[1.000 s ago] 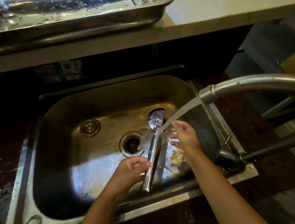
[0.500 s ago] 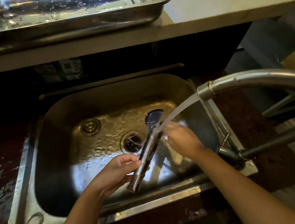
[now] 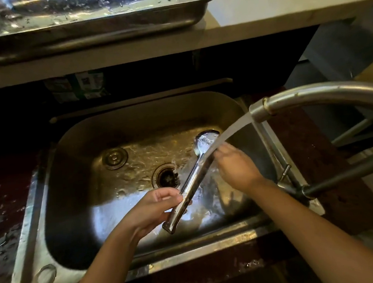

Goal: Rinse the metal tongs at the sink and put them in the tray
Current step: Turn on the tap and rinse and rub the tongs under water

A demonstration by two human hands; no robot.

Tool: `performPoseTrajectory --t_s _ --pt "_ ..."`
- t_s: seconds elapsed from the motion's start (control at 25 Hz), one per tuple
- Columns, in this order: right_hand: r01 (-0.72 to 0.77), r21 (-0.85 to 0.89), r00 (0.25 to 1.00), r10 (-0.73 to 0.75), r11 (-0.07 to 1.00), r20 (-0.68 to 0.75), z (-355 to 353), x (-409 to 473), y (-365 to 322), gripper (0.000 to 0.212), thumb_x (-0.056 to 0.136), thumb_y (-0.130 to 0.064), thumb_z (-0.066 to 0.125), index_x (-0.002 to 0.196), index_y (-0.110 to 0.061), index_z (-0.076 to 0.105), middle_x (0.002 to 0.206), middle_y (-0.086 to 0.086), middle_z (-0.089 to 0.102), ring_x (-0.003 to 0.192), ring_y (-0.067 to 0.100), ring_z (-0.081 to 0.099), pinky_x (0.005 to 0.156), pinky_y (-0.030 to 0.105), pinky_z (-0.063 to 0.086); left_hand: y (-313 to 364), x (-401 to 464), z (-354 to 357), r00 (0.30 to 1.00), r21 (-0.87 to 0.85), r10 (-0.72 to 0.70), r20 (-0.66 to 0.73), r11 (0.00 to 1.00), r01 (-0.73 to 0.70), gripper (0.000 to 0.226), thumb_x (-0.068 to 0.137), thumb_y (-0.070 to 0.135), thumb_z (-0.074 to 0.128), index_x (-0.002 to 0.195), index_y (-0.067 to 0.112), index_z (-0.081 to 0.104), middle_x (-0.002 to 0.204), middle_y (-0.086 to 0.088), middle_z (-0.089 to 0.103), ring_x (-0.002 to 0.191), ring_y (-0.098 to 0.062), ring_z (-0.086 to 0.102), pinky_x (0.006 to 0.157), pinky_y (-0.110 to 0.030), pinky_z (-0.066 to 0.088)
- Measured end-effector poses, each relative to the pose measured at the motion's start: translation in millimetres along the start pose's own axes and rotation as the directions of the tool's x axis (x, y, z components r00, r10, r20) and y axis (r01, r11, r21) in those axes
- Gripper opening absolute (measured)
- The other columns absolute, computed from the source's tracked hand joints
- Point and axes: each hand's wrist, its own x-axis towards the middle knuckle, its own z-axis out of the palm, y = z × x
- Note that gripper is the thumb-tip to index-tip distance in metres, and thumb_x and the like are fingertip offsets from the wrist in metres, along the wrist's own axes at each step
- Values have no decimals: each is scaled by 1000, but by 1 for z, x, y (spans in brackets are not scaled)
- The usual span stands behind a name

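Note:
The metal tongs (image 3: 192, 181) slant across the steel sink (image 3: 90, 175), spoon-shaped tip up and to the right, hinge end low near the front wall. My left hand (image 3: 155, 207) grips them near the hinge end. My right hand (image 3: 235, 165) touches the upper part of the tongs, fingers against the shaft, right where the water stream (image 3: 227, 136) from the faucet (image 3: 311, 97) lands. The metal tray (image 3: 127, 23) sits on the pale counter above the sink, wet inside.
The drain (image 3: 167, 176) lies in the middle of the sink floor, with an overflow cap (image 3: 114, 158) to its left. The faucet's lever (image 3: 348, 171) juts out on the right. Dark wet counter surrounds the sink. The pale counter (image 3: 281, 2) extends right of the tray.
The tongs have tilted, hinge end swinging left and toward me. My right hand moved up from beside the tongs onto their shaft under the stream.

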Motion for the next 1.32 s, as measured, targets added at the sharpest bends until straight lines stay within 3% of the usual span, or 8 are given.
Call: performPoseTrajectory --t_s 0.2,0.36,0.64,0.76,0.84,0.96,1.08,1.32 --pt "351 74 928 -357 933 102 20 -43 -22 50 78 0 54 123 -21 49 135 6 48 127 22 44 98 39 47 1 7 6 1000 -39 19 -11 999 -19 15 68 17 68 79 7 66 85 -16 68 70 -19 66 65 -29 54" --pt "92 -24 995 -93 995 -20 7 -19 -7 52 82 -3 49 130 -22 45 144 1 39 137 19 27 110 35 29 6 10 11 999 -46 29 19 999 -28 12 72 17 65 80 8 66 82 -9 74 69 -18 69 54 -23 54" --pt "588 93 805 -593 803 30 31 -78 -35 57 68 -3 56 123 -20 54 132 5 57 126 22 49 104 38 40 3 12 17 998 -74 43 -40 996 -46 13 87 6 53 78 7 63 61 -1 65 55 -10 60 50 -19 50" --pt "159 459 983 -97 874 -157 19 -61 -39 46 81 -14 58 124 -28 51 127 -10 49 114 1 46 97 38 50 0 10 15 997 -66 50 -61 996 -54 12 86 3 53 79 5 63 66 -3 72 58 -12 64 54 -20 54" --pt "-310 815 914 391 489 113 7 -35 -41 71 81 -26 66 139 -38 26 134 -8 37 118 6 41 93 36 48 2 7 14 997 -18 47 -55 999 -48 9 85 3 56 80 7 62 78 -9 72 64 -15 65 60 -23 54" --pt "-405 898 779 449 -172 437 -5 3 -35 79 85 -13 64 144 -32 14 129 17 54 110 32 59 89 47 51 5 2 12 1000 49 27 -2 998 -27 14 81 1 61 90 12 62 92 -12 68 76 -16 66 69 -25 52" --pt "-372 924 805 464 -91 370 -2 9 -44 52 84 -9 65 129 -13 39 100 10 67 80 27 70 68 37 60 11 3 11 997 38 -15 78 999 12 32 80 10 64 112 16 61 104 -12 67 95 -21 67 79 -32 54" --pt "-500 835 807 472 230 353 3 24 -35 76 61 -31 84 121 -9 41 113 15 57 99 27 63 84 44 56 17 3 14 988 170 -14 151 985 -12 20 89 22 54 94 11 70 90 -2 74 83 -15 71 67 -25 58"
